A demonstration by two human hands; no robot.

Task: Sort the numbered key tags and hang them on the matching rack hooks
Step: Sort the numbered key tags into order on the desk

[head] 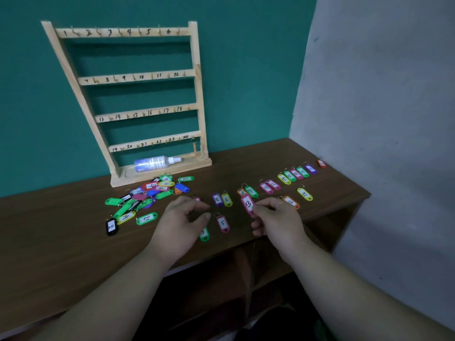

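A wooden rack (138, 77) with hooks numbered 1 to 24 leans on the teal wall. An orange tag (194, 146) hangs from hook 24. My right hand (275, 221) pinches a pink tag marked 13 (247, 204) above the table. My left hand (183, 221) hovers with fingers loosely curled, holding nothing, partly covering a green tag (204, 235). A pink tag marked 5 (223, 223) lies between my hands. A mixed pile of tags (147, 195) lies at left. A line of sorted tags (293, 175) runs to the right.
A clear spray bottle (157, 163) lies on the rack's base. The brown table (61, 237) ends at a grey wall on the right. A purple tag marked 5 (217, 200) and a yellow one marked 6 (227, 200) lie side by side mid-table.
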